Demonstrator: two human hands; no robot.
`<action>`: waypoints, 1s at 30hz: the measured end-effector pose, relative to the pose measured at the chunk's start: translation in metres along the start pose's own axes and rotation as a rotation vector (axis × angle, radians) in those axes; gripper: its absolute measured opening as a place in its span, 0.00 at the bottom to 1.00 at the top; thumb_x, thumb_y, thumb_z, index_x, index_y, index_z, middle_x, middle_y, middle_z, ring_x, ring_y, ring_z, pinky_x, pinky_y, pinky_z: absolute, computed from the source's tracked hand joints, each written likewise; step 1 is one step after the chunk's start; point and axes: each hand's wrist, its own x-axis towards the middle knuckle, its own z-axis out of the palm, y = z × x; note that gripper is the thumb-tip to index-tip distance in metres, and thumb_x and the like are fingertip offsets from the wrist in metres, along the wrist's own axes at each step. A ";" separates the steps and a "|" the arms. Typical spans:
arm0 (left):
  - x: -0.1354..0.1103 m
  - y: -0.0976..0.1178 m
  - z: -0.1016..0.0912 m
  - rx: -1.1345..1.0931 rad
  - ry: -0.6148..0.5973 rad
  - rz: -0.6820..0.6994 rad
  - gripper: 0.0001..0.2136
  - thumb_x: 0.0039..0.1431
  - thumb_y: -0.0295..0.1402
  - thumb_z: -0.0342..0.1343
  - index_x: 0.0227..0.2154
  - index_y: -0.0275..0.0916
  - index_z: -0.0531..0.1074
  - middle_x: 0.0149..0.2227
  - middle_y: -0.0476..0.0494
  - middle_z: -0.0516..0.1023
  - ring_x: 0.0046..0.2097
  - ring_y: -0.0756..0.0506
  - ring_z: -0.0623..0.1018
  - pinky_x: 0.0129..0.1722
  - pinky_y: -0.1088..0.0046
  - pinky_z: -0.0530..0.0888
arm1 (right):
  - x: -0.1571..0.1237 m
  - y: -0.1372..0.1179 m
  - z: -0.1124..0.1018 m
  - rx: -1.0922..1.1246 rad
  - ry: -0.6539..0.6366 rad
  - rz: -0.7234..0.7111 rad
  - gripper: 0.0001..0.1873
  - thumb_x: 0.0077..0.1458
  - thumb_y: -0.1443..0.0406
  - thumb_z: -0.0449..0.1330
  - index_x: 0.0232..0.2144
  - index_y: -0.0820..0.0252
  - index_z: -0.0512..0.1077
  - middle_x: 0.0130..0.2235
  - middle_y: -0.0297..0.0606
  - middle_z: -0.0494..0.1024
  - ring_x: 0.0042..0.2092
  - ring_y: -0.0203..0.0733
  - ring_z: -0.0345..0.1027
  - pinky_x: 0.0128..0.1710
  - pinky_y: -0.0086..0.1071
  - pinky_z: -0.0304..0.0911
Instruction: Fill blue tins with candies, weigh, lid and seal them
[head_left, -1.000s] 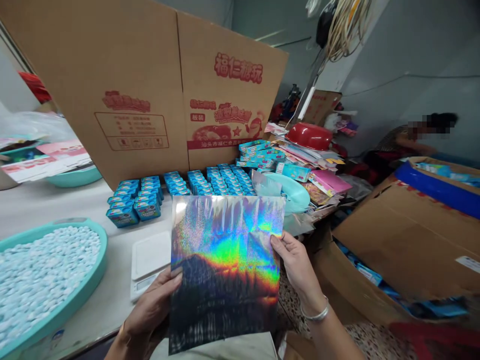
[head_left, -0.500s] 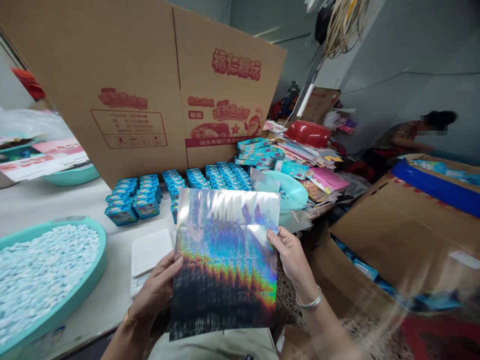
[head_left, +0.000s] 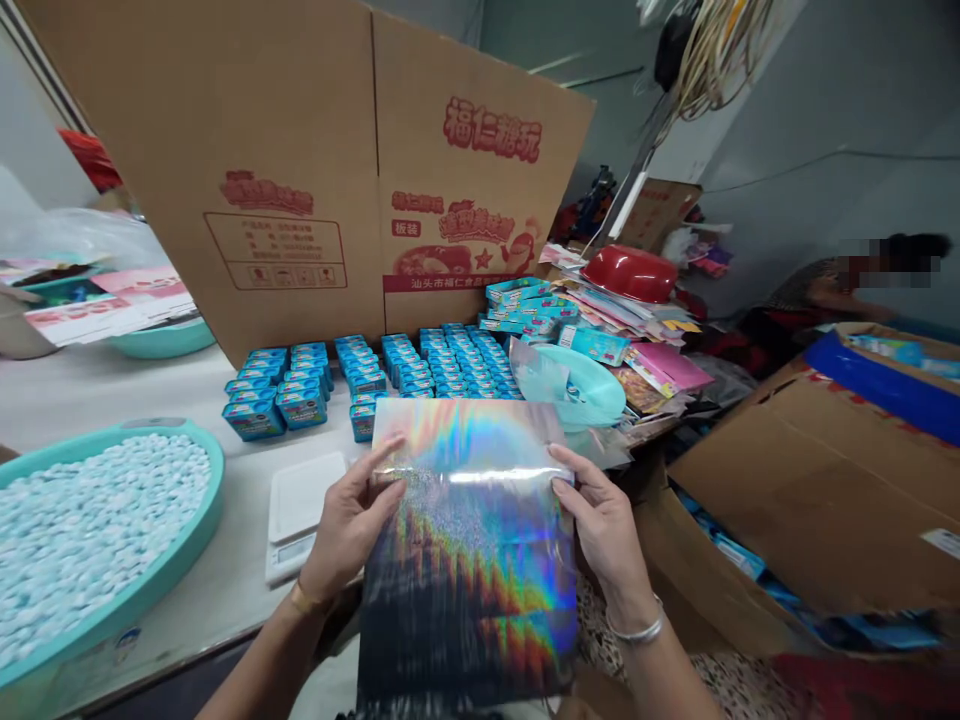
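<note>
A shiny holographic sheet (head_left: 472, 560), silvery with rainbow bands and dark toward its lower end, is held up over my lap; it may be a flat foil bag, I cannot tell. My left hand (head_left: 349, 525) pinches its left edge near the top, thumb on the front. On the opposite edge my right hand (head_left: 607, 520) grips it with thumb and fingers. Left of the sheet lies a white scale (head_left: 304, 500). Behind it stand rows of small blue packets (head_left: 450, 360) on the white table (head_left: 240, 520).
At left a turquoise basin (head_left: 214, 490) holds pale blue candies. A large cardboard box (head_left: 300, 120) stands behind the packets. Right of them are a turquoise bowl (head_left: 600, 385), a red basin (head_left: 630, 273) on papers, and open cartons (head_left: 810, 480). Another person (head_left: 825, 280) sits far right.
My left hand has moved up the sheet's left edge to near its top. The sheet has tilted, and a bright crosswise reflection now shows. The whole view has shifted slightly.
</note>
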 end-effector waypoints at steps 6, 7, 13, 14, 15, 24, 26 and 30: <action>0.006 0.004 -0.011 0.059 0.030 -0.008 0.22 0.43 0.35 0.70 0.45 0.38 0.79 0.39 0.42 0.81 0.33 0.46 0.77 0.33 0.76 0.72 | -0.002 -0.002 -0.010 -0.105 -0.037 -0.013 0.24 0.50 0.56 0.68 0.48 0.57 0.75 0.47 0.42 0.78 0.44 0.47 0.70 0.45 0.39 0.66; 0.006 0.006 -0.011 0.094 0.054 0.033 0.20 0.43 0.34 0.71 0.42 0.38 0.80 0.40 0.43 0.80 0.34 0.47 0.77 0.34 0.76 0.71 | -0.003 -0.004 -0.010 -0.177 -0.028 -0.063 0.21 0.50 0.57 0.67 0.46 0.57 0.76 0.45 0.41 0.78 0.44 0.46 0.69 0.45 0.38 0.65; 0.003 0.013 -0.004 0.171 0.122 0.221 0.09 0.43 0.30 0.70 0.31 0.40 0.82 0.32 0.45 0.74 0.35 0.47 0.71 0.34 0.77 0.67 | -0.003 -0.015 -0.012 -0.382 0.010 -0.304 0.08 0.56 0.58 0.62 0.31 0.56 0.76 0.37 0.38 0.72 0.41 0.44 0.66 0.42 0.35 0.61; 0.002 0.013 -0.002 0.171 0.129 0.246 0.07 0.44 0.30 0.70 0.30 0.40 0.82 0.32 0.44 0.73 0.36 0.46 0.71 0.34 0.77 0.67 | -0.003 -0.017 -0.013 -0.398 0.025 -0.330 0.09 0.56 0.58 0.62 0.30 0.56 0.75 0.39 0.40 0.72 0.44 0.46 0.66 0.44 0.36 0.61; 0.002 0.014 -0.001 0.166 0.138 0.265 0.06 0.44 0.29 0.70 0.29 0.40 0.82 0.32 0.44 0.71 0.37 0.46 0.70 0.34 0.76 0.67 | -0.003 -0.018 -0.015 -0.413 0.036 -0.350 0.09 0.56 0.58 0.62 0.28 0.56 0.75 0.43 0.42 0.72 0.47 0.48 0.66 0.46 0.37 0.60; -0.008 -0.003 0.012 -0.026 -0.033 0.026 0.08 0.52 0.37 0.64 0.26 0.37 0.79 0.36 0.40 0.80 0.37 0.43 0.75 0.34 0.74 0.68 | 0.007 -0.006 -0.047 -0.676 -0.106 -0.307 0.14 0.55 0.51 0.60 0.29 0.53 0.75 0.30 0.38 0.77 0.32 0.47 0.69 0.31 0.34 0.65; -0.011 -0.009 0.022 0.018 -0.037 -0.015 0.09 0.53 0.38 0.63 0.26 0.37 0.78 0.27 0.44 0.77 0.30 0.47 0.73 0.30 0.74 0.66 | 0.012 -0.001 -0.034 -0.804 -0.101 -0.511 0.15 0.50 0.51 0.64 0.37 0.51 0.77 0.41 0.41 0.80 0.43 0.54 0.72 0.41 0.39 0.67; -0.016 -0.012 0.036 0.170 -0.081 0.080 0.07 0.53 0.35 0.62 0.25 0.37 0.78 0.25 0.44 0.77 0.30 0.46 0.73 0.32 0.73 0.66 | 0.007 0.008 0.018 -0.799 -0.339 -0.649 0.12 0.55 0.54 0.61 0.39 0.51 0.75 0.40 0.40 0.80 0.42 0.50 0.73 0.42 0.37 0.68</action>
